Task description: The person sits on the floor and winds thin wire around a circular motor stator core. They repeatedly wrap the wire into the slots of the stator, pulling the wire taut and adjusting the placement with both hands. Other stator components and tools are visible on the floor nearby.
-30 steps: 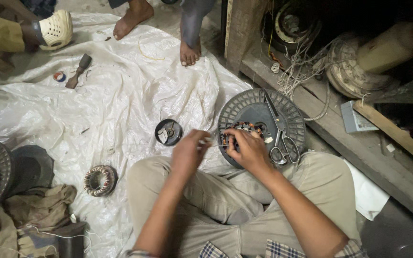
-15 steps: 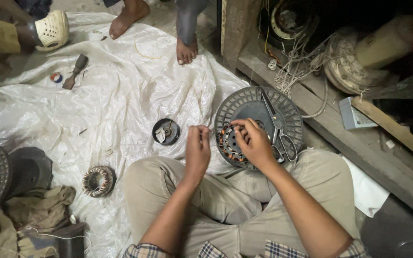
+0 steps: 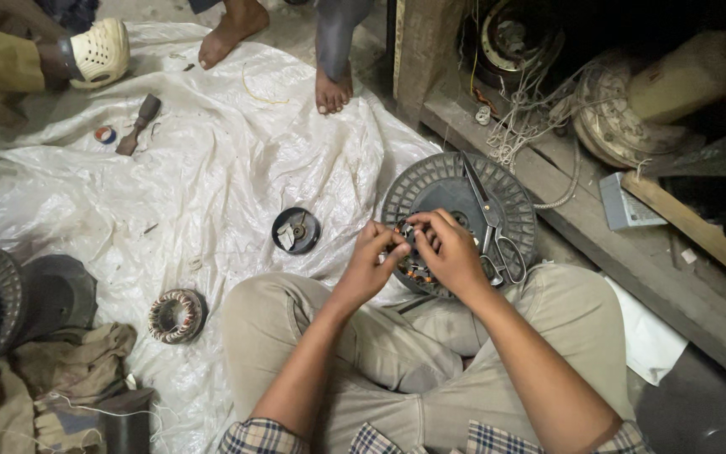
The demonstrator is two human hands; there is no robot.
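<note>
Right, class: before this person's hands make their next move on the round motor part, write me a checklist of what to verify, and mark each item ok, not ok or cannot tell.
1. Both hands on the work: left hand and right hand meet over the wire coils. Ok.
2. Round motor housing steadied: it rests against the knees on the plastic sheet. Ok.
3. Scissors out of the way: they lie on the housing, right beside the right hand. Not ok.
4. What the fingers pinch: hidden by the hands. Cannot tell.
5. Bystanders' bare feet away from the work: well apart. Ok.
</note>
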